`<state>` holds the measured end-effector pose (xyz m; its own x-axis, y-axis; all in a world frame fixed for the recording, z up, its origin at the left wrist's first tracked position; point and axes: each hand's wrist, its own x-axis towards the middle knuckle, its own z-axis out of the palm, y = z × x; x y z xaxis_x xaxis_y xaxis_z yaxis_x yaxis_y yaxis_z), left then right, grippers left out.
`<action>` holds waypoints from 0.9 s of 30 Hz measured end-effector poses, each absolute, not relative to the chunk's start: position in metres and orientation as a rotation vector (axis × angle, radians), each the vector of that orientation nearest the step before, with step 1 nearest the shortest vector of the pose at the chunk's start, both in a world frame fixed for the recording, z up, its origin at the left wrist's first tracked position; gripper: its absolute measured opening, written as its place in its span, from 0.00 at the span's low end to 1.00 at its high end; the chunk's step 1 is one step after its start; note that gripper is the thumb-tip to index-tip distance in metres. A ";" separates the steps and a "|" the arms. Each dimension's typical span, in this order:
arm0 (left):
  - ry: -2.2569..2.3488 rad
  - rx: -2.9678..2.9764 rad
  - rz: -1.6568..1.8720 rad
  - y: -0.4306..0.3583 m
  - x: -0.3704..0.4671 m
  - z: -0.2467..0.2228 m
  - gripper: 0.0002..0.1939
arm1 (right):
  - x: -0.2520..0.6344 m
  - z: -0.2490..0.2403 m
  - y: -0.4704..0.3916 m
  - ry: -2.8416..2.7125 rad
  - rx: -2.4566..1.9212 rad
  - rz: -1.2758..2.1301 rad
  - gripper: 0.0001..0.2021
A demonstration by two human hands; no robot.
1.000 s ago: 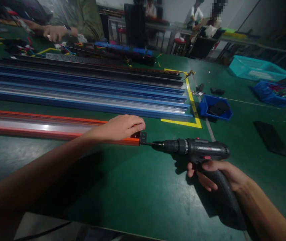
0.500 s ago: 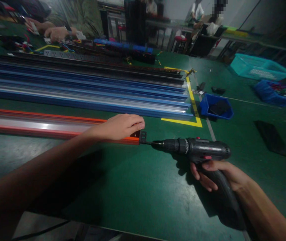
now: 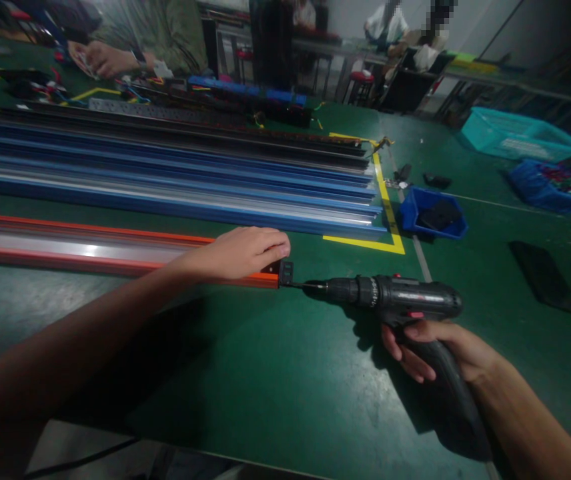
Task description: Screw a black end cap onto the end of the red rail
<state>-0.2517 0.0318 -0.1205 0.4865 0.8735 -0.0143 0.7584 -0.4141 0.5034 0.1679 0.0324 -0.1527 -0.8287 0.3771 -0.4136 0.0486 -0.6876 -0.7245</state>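
Drill (image 3: 410, 297), black with red accents.

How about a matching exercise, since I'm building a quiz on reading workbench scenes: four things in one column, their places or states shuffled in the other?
1. power drill
2. orange-edged rail
3. small blue bin
4. turquoise basket

A. has a black piece inside
B. behind a blue bin of coloured pieces
C. held in the right hand
D. partly covered by the left hand

Right pairs: 1-C; 2-D; 3-A; 4-B
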 end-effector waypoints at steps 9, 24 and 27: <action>1.358 2.295 0.350 0.032 -0.252 -0.121 0.21 | 0.168 -0.151 0.033 -1.104 -0.806 2.602 0.13; 1.332 2.289 0.366 0.032 -0.253 -0.123 0.21 | 0.171 -0.154 0.031 -1.052 -0.887 2.581 0.14; 1.333 2.284 0.356 0.032 -0.253 -0.123 0.20 | 0.171 -0.154 0.031 -1.063 -0.905 2.576 0.14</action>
<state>-0.2528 0.0320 -0.1227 0.4944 0.8692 -0.0119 0.7475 -0.4182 0.5161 0.1712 0.0310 -0.1540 -0.7888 0.4065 -0.4609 0.0367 -0.7174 -0.6957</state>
